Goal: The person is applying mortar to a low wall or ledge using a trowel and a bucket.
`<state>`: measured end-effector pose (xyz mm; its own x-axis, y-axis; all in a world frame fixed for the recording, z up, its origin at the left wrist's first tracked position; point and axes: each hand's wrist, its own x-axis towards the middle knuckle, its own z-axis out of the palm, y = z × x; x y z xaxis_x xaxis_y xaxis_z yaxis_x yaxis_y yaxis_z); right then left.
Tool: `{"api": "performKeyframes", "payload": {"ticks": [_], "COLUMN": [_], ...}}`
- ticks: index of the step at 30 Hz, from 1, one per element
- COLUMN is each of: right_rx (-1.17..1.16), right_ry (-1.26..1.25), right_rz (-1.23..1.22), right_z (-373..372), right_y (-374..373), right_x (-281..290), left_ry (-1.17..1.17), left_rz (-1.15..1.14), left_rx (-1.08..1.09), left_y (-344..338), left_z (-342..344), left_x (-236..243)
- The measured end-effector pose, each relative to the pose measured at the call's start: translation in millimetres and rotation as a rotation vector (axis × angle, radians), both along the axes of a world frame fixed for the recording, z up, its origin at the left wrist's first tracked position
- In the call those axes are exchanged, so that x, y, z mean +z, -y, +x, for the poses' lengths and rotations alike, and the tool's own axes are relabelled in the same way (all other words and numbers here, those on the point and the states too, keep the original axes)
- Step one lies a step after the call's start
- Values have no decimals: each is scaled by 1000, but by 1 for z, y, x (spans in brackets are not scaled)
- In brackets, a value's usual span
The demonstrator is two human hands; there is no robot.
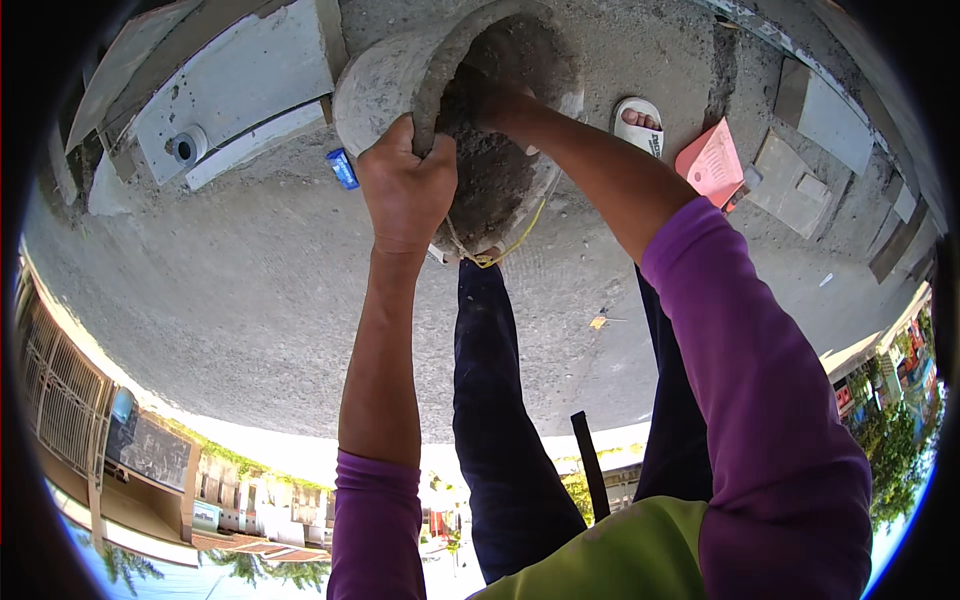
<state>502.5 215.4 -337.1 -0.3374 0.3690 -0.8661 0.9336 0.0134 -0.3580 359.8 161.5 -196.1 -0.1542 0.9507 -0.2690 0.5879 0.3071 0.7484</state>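
A grey, cement-caked bucket [385,85] lies tipped toward me at the top middle, its mouth facing me. Closed over the left side of its rim is my left hand [405,185], thumb and fingers gripping the edge. My right hand [508,108] reaches into the mouth, where dark, crumbly residue coats the inner wall. Shadow and the wrist hide most of its fingers, so what it touches or holds does not show. A yellow cord [520,238] hangs in a loop from the lower rim.
My sandalled foot [640,125] stands right of the bucket, beside a pink plastic basket or scoop [710,160]. A small blue packet [342,169] lies left. Grey boards [235,85], one bearing a round tape-like roll [188,146], lie upper left. More flat pieces [790,185] lie right on rough concrete.
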Motion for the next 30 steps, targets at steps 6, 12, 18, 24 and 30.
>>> {"api": "performKeyframes", "payload": {"ticks": [6, 12, 18, 24, 30], "right_rx": [-67, 35, 140, 185, 86], "right_ry": [-271, -202, 55, 32, 73], "right_rz": [8, 20, -120, 19, 152], "right_z": [-17, -55, 3, 20, -3], "right_y": [13, 105, 84, 102, 60], "right_x": [49, 21, 69, 65, 116], "left_ry": [-88, 62, -336, -460, -290], "left_rz": [9, -70, -288, -541, -378], "left_rx": [43, 274, 271, -71, -72], "left_y": [24, 33, 61, 10, 41], "left_z": [-21, -8, -36, -80, -33], "left_x": [13, 3, 44, 21, 52]}}
